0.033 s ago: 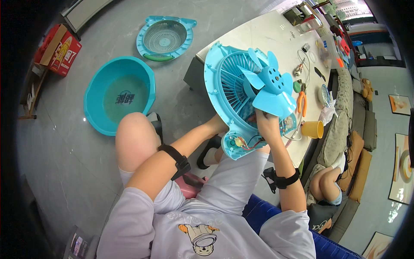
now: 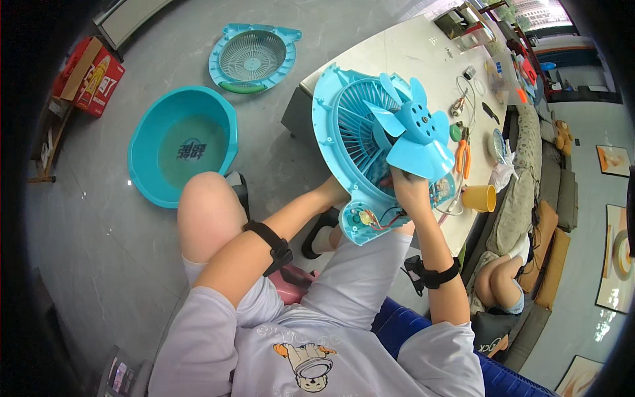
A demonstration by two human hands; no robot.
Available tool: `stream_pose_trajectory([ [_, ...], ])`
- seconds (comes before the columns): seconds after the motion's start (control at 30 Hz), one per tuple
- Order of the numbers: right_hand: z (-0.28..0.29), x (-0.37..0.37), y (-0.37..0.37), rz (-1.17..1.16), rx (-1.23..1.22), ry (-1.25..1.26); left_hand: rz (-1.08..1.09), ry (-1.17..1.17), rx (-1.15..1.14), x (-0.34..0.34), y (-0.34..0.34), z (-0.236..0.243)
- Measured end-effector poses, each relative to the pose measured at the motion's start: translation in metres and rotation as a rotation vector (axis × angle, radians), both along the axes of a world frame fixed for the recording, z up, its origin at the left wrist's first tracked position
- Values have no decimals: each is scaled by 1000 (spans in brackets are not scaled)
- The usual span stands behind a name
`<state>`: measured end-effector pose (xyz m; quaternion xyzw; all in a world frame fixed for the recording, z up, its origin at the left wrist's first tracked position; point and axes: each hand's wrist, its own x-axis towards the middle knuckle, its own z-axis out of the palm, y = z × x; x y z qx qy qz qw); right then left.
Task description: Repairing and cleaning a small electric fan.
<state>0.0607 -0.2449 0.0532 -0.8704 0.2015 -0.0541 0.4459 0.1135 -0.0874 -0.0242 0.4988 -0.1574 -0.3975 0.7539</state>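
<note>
A light-blue fan housing point(image 2: 324, 126) with a radial grille stands tilted above my lap, at the table's edge. Its fan blade point(image 2: 423, 155) faces me, several paddles round a hub with holes. Behind the housing's lower left edge goes my left hand point(image 2: 336, 190), holding it, fingers hidden. My right hand point(image 2: 411, 190) reaches in under the lowest paddle, fingers curled; what they grip is hidden by the paddle. At the housing's lower end a small part with wires point(image 2: 368, 217) lies in an open compartment.
A white table point(image 2: 397, 56) holds orange-handled pliers point(image 2: 464, 155), a yellow cup point(image 2: 479, 198), a cable point(image 2: 473, 106) and a green cap point(image 2: 456, 132). On the floor are a turquoise basin point(image 2: 229, 145) with water and a blue grille cover point(image 2: 254, 59). Someone lies on the sofa point(image 2: 499, 284).
</note>
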Motion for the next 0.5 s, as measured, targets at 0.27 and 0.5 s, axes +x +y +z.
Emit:
stream_pose_trajectory([
  [0.27, 10, 3, 8, 177, -162, 137, 63, 22, -140, -17, -53, -96],
  [0.5, -3, -3, 2, 165, -349, -119, -70, 391, -276, -20, -53, -101],
])
